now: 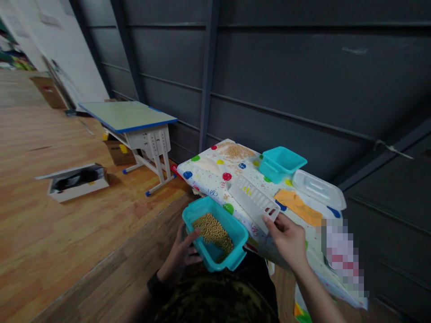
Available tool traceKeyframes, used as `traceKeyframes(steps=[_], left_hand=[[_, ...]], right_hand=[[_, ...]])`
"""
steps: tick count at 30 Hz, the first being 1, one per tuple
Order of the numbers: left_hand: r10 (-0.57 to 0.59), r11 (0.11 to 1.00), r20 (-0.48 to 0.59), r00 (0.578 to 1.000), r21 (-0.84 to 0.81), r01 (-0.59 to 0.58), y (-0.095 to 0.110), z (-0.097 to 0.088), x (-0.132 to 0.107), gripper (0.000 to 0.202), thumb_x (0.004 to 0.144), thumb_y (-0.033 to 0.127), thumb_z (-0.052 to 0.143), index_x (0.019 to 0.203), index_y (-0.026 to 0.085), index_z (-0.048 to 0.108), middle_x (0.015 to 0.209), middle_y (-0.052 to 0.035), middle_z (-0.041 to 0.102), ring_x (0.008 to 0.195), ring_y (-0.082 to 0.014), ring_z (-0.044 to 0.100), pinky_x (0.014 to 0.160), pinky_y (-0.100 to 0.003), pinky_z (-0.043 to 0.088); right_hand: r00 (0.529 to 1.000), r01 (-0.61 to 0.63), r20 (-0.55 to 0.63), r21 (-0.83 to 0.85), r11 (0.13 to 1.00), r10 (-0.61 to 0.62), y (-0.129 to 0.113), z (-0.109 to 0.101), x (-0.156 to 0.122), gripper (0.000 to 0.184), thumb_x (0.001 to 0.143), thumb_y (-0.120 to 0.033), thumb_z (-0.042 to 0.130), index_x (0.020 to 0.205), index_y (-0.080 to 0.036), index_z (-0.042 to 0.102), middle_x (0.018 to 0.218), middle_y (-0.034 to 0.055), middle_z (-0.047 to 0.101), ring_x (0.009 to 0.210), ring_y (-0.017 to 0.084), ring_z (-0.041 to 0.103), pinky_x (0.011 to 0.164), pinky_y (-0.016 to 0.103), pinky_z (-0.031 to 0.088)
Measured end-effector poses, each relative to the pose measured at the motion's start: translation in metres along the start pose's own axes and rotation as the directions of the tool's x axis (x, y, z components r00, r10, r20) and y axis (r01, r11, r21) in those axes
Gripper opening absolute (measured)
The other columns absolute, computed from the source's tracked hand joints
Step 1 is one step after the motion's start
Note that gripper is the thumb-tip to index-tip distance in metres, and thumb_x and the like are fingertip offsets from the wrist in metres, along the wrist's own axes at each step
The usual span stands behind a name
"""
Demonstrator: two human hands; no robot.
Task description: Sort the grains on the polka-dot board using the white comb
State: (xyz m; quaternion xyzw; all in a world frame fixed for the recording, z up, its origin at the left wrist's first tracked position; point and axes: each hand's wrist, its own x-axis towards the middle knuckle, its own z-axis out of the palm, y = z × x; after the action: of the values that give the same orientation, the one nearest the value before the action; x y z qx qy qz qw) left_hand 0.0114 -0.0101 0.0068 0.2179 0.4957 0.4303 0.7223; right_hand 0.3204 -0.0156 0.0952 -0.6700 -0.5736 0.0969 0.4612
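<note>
Head view: your left grip (183, 255) is closed on the near-left wall of the teal tub (215, 264), which is held just off the bench (215, 179) edge. The loose beans (212, 233) inside will probably shift, so support it low. Your right grip (288, 240) pinches the near corner of the white slotted tray (251, 197), which lies ahead of it. It looks like light, stiff plastic.

1. The left hand (184, 255) is low and to the left of the right hand, its fingers curled in a grip and its thumb raised on top.
2. Its wrist wears a dark band (155, 283), and the forearm runs down toward the body.
3. The right hand (287, 238) sits higher, back up, with thumb and fingers pinched closed.
4. Its bare forearm stretches back to the lower right.
</note>
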Motion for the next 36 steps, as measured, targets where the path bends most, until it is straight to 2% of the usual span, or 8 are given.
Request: traceKeyframes(steps=[5,8,14,17,20,24,29,36], left_hand=[[0.007,1.0,0.037,0.999,-0.004,-0.007,0.001,0.002,-0.003,0.104,0.084,0.06,0.098,0.165,0.036,0.038,0.132,-0.0128,0.08,0.08,-0.0245,0.086,0.065,-0.035,0.069],[0.0,1.0,0.045,0.999,-0.002,0.0,-0.001,0.003,-0.004,0.104,0.083,0.06,0.098,0.165,0.034,0.039,0.136,-0.0151,0.079,0.079,-0.0236,0.085,0.068,-0.038,0.071],[-0.014,1.0,0.038,0.999,0.011,0.013,-0.004,0.005,-0.001,0.101,0.087,0.06,0.094,0.167,0.036,0.037,0.145,-0.0181,0.076,0.082,-0.0257,0.086,0.07,-0.041,0.071],[-0.007,1.0,0.033,0.999,0.025,0.007,-0.003,0.005,-0.002,0.097,0.089,0.059,0.093,0.166,0.036,0.037,0.144,-0.0177,0.076,0.082,-0.0247,0.085,0.071,-0.04,0.072],[0.002,1.0,0.044,0.999,0.028,-0.004,-0.002,0.004,-0.003,0.096,0.09,0.058,0.092,0.166,0.035,0.037,0.139,-0.0161,0.077,0.08,-0.0232,0.084,0.07,-0.039,0.071],[0.01,0.999,0.055,0.998,0.035,-0.012,-0.002,0.003,-0.001,0.097,0.088,0.058,0.094,0.164,0.034,0.039,0.134,-0.0142,0.078,0.078,-0.0229,0.083,0.069,-0.038,0.07],[0.006,0.999,0.032,0.999,0.043,-0.007,-0.001,0.002,0.001,0.1,0.087,0.058,0.095,0.165,0.033,0.038,0.137,-0.0161,0.078,0.081,-0.0259,0.085,0.069,-0.039,0.07],[0.017,1.0,0.024,1.0,0.02,-0.017,-0.005,-0.003,0.006,0.103,0.085,0.06,0.096,0.168,0.039,0.038,0.137,-0.0139,0.079,0.082,-0.0262,0.086,0.067,-0.038,0.069]], right_hand=[[0.998,-0.018,-0.053,0.005,1.0,0.018,-0.004,-0.012,-0.022,0.045,0.091,-0.067,0.075,0.085,-0.024,0.088,0.068,0.0049,0.08,0.056,0.024,0.072,0.058,0.033,0.058],[0.996,-0.041,-0.084,0.042,0.998,0.044,-0.009,-0.015,-0.029,0.048,0.09,-0.072,0.078,0.086,-0.026,0.09,0.079,0.0073,0.087,0.064,0.028,0.079,0.061,0.035,0.063],[0.994,-0.101,-0.028,0.123,0.987,0.105,-0.017,-0.022,-0.041,0.052,0.084,-0.077,0.085,0.086,-0.025,0.091,0.083,0.0088,0.088,0.069,0.03,0.082,0.063,0.036,0.068],[0.989,-0.144,0.054,0.165,0.976,0.137,-0.013,-0.029,-0.046,0.05,0.083,-0.075,0.087,0.086,-0.025,0.091,0.088,0.0097,0.089,0.071,0.031,0.083,0.06,0.037,0.068],[0.985,-0.167,0.077,0.195,0.966,0.155,-0.007,-0.032,-0.045,0.046,0.083,-0.07,0.089,0.092,-0.026,0.093,0.1,0.0101,0.091,0.078,0.032,0.085,0.066,0.039,0.071],[0.986,-0.166,0.002,0.211,0.963,0.169,-0.002,-0.026,-0.036,0.04,0.082,-0.062,0.09,0.098,-0.025,0.094,0.109,0.01,0.091,0.086,0.033,0.087,0.075,0.041,0.073],[0.979,-0.201,0.083,0.276,0.94,0.185,0.003,-0.023,-0.03,0.036,0.079,-0.057,0.091,0.099,-0.027,0.094,0.108,0.0086,0.09,0.091,0.036,0.089,0.078,0.046,0.075],[0.978,-0.209,0.067,0.311,0.927,0.198,0.004,-0.021,-0.03,0.038,0.079,-0.056,0.091,0.103,-0.026,0.095,0.115,0.011,0.089,0.101,0.038,0.089,0.088,0.049,0.075]])
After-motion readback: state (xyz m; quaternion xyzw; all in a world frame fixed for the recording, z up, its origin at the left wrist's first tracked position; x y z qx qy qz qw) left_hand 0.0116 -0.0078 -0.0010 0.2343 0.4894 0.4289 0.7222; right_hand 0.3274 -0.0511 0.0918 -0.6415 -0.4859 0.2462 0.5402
